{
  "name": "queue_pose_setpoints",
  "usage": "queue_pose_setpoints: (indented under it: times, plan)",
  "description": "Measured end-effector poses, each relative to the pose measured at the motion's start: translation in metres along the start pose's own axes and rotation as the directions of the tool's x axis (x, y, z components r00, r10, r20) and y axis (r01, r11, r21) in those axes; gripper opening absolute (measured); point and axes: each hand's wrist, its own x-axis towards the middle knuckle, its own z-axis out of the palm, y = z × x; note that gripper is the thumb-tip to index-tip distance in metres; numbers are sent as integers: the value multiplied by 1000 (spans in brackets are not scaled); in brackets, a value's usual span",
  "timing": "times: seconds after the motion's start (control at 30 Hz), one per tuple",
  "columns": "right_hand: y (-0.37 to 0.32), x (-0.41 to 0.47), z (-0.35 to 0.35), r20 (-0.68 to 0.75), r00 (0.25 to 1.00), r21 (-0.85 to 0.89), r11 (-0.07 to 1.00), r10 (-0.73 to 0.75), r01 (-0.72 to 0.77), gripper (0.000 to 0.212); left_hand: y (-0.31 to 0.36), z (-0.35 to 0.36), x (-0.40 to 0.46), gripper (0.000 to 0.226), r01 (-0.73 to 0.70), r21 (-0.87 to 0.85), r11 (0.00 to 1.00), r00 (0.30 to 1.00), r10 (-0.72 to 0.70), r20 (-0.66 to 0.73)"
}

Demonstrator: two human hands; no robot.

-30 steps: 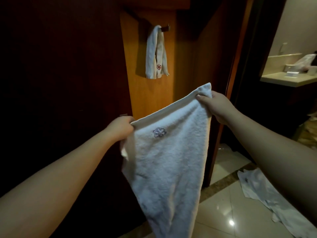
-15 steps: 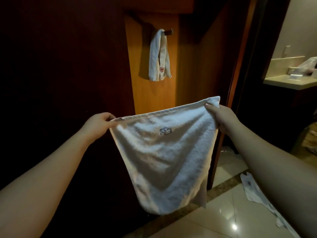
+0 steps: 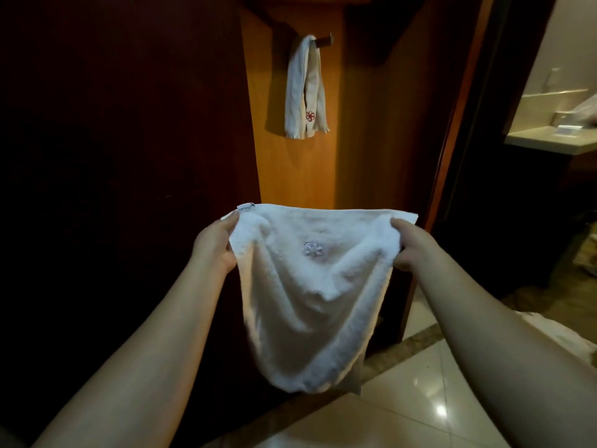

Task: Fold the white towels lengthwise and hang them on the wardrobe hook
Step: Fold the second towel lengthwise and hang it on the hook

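Note:
I hold a white towel (image 3: 307, 299) with a pale flower emblem spread out in front of me. My left hand (image 3: 214, 245) grips its top left corner, where a small label sticks up. My right hand (image 3: 410, 245) grips its top right corner. The top edge runs level between them and the rest sags down in a pouch. Above, a folded white towel with a red emblem (image 3: 305, 92) hangs on the wardrobe hook (image 3: 324, 42), which sticks out of the orange wooden panel (image 3: 290, 176).
A dark wardrobe door (image 3: 122, 189) fills the left. Glossy floor tiles (image 3: 413, 399) lie at the lower right, with white cloth (image 3: 562, 337) at the right edge. A doorway on the right shows a pale bathroom counter (image 3: 549, 140).
The towel went from hanging slanted and long to being held level and wide. Both hands have come lower and nearer to me, and the lower part of the towel is now gathered up.

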Motion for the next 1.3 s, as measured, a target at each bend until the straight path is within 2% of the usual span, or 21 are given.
queue_pose_setpoints:
  times: [0.07, 0.13, 0.2, 0.3, 0.4, 0.47, 0.57, 0.7, 0.83, 0.87, 0.93, 1.0, 1.07, 1.17, 1.23, 1.3]
  plan:
    - [19, -8, 3, -12, 997, -7, 997, 71, -71, 35, -11, 6, -4, 15, 61, -54, 997, 995, -65, -81]
    - [40, -19, 9, 19, 997, 14, 997, 72, -72, 33, -25, 11, -11, 22, 76, -84, 994, 994, -82, -75]
    - [59, -30, 15, 60, 998, -24, 999, -34, 36, 28, -42, 16, -20, 25, 78, -51, 996, 994, -81, -75]
    - [86, -46, 24, 167, 960, -248, 933, -223, 260, 28, -62, 26, -38, 23, 73, -17, 997, 997, -73, -23]
    - [99, -65, 35, 291, 915, -381, 844, -279, 378, 35, -74, 37, -57, 21, 60, 32, 998, 997, -61, 49]
    - [101, -76, 43, 294, 903, -413, 811, -313, 415, 31, -78, 42, -71, 18, 52, 41, 998, 998, -53, 38]
    - [105, -88, 54, 288, 887, -481, 746, -361, 460, 31, -82, 48, -86, 14, 5, 66, 998, 999, -8, 52]
    - [111, -93, 61, 314, 851, -485, 699, -422, 526, 28, -83, 51, -99, 13, -113, 213, 971, 992, 97, 82]
    - [110, -95, 56, 397, 781, -494, 605, -482, 625, 25, -80, 52, -109, 13, -231, 343, 910, 969, 185, 163]
    - [111, -96, 55, 431, 773, -493, 595, -466, 634, 26, -79, 52, -111, 13, -255, 378, 890, 963, 199, 182]
    - [109, -98, 54, 505, 758, -523, 553, -412, 649, 43, -74, 53, -113, 14, -281, 456, 844, 956, 206, 208]
    - [106, -98, 52, 583, 735, -518, 538, -346, 664, 55, -67, 53, -115, 23, -289, 512, 809, 950, 176, 259]
    - [101, -96, 46, 632, 715, -513, 530, -298, 675, 69, -58, 52, -117, 37, -273, 512, 814, 942, 119, 313]
    - [97, -97, 40, 647, 703, -598, 377, -295, 707, 88, -51, 51, -119, 52, -231, 523, 820, 930, 28, 366]
    - [99, -98, 38, 639, 671, -606, 291, -377, 740, 84, -51, 55, -120, 57, -223, 578, 785, 930, -7, 368]
    - [100, -99, 37, 590, 649, -620, 244, -480, 745, 62, -53, 58, -121, 63, -212, 613, 761, 925, -46, 378]
